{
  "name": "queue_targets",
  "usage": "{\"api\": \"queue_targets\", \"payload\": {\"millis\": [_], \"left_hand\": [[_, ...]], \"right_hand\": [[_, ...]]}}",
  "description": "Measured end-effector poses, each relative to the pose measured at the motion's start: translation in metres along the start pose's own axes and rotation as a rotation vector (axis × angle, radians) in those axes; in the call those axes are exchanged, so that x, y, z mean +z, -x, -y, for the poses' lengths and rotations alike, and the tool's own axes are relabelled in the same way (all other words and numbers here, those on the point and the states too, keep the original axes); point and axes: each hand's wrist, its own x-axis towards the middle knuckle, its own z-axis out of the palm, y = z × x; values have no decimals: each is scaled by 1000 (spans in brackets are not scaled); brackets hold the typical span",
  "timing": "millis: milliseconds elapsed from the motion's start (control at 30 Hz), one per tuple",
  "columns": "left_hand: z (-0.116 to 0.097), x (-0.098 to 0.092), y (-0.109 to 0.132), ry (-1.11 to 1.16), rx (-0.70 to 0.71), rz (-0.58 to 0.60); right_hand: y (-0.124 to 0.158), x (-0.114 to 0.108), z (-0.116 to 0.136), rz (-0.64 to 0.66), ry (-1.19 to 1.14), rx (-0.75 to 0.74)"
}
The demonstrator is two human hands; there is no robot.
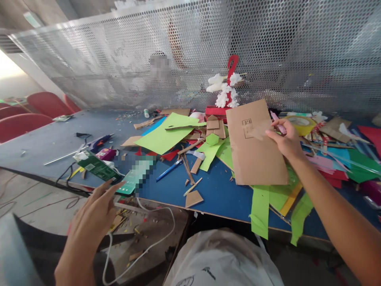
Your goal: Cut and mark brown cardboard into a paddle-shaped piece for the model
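My right hand (285, 140) is closed on the right edge of a brown cardboard sheet (255, 145) that stands tilted on the blue table (217, 190), and a pink stick shows above its fingers. My left hand (95, 214) hovers open, fingers stretched toward a phone (133, 178) lying at the table's near edge. A green box (95, 166) lies just beyond those fingertips. Green paper sheets (166, 135) and cardboard scraps (193, 198) lie between the two hands.
A perforated metal screen (268, 47) runs along the table's far side, with a person behind it. A red and white paper figure (228, 89), a yellow tape roll (301, 124), a blue pen (169, 170) and a glue gun (99, 141) lie about. A white cable (143, 246) hangs below. Red chairs (44, 104) stand at the left.
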Motion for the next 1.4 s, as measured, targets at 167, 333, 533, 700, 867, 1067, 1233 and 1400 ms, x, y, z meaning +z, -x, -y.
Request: {"api": "queue_targets", "payload": {"millis": [167,333,533,700,867,1067,1233,1400], "left_hand": [[0,5,-2,-9,55,18],[0,1,1,-27,30,-21],[-8,-18,4,-91,-172,2],[-11,-22,5,-117,-219,27],[-14,-24,6,-78,-220,56],[-12,-24,5,-75,-249,97],[-9,-16,7,-95,-205,25],[-7,-15,8,-95,-206,-3]], "right_hand": [[1,0,4,-19,0,8],[0,-1,-1,-14,14,-29],[0,-1,0,-14,1,-30],[-2,-1,-5,-13,3,-34],[-2,-1,-7,-12,-2,-20],[0,0,-4,-8,-18,-10],[-1,0,-7,-16,20,-32],[-1,0,-6,-7,28,-37]]}}
